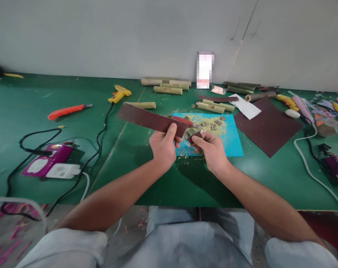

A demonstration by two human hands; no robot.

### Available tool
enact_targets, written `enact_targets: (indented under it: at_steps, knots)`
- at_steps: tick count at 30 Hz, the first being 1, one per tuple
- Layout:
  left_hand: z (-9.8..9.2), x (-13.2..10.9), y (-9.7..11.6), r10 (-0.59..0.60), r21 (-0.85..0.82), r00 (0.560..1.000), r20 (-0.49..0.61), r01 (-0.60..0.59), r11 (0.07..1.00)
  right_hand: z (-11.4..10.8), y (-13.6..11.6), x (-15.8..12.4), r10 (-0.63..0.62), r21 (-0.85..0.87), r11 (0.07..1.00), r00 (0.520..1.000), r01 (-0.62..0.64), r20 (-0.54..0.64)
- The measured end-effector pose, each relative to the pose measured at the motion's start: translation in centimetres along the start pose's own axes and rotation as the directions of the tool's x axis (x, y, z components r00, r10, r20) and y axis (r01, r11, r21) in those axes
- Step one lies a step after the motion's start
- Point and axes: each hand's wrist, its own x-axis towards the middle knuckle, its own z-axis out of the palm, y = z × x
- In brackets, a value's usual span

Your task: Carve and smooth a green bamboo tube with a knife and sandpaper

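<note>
My left hand (pixel 164 149) is closed on a long dark brown strip (pixel 146 118), thumb on top, the strip reaching out to the left. A red-handled tool (pixel 182 121) shows just behind the strip's right end. Pinched in my right hand (pixel 213 149) is a small dark brown piece (pixel 195 137), close to the strip's end. Beneath and beyond both hands lies a blue sheet (pixel 234 139), strewn with yellowish shavings and several small cut pieces (pixel 213 126).
Bamboo tubes (pixel 168 90) lie along the wall, near a phone (pixel 205 70). A yellow glue gun (pixel 119 93), orange cutter (pixel 67 111) and purple power strip (pixel 47 160) with cables are left. Brown sheet (pixel 269 126), white paper (pixel 245 107) and another glue gun (pixel 288 102) are right.
</note>
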Motion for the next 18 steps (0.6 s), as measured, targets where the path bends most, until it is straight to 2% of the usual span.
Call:
enact_targets:
  at_steps: [3, 9, 14, 16, 18]
  knots:
    - [-0.2, 2.1, -0.7, -0.002, -0.042, 1.000, -0.030, 0.001, 0.999, -0.9, 0.2, 0.7, -0.035, -0.038, 0.999, 0.998, 0.033, -0.055]
    - [-0.1, 7.1, -1.6, -0.124, 0.047, 0.987, 0.101, 0.120, 0.992, -2.2, 0.5, 1.7, -0.122, -0.181, 0.978, 0.988, 0.104, -0.092]
    - [2.6, 14.3, -0.4, -0.058, 0.039, 0.969, 0.242, 0.050, 0.998, -2.5, 0.5, 1.9, -0.142, -0.225, 0.968, 0.983, 0.114, -0.113]
    - [3.7, 17.2, -0.6, -0.157, 0.071, 0.932, 0.328, 0.141, 0.987, -2.6, 0.5, 1.9, -0.163, -0.220, 0.966, 0.980, 0.136, -0.112]
    - [4.5, 18.7, -1.5, -0.255, 0.187, 0.920, 0.298, 0.205, 0.961, -2.6, 0.4, 2.0, -0.182, -0.217, 0.964, 0.977, 0.155, -0.114]
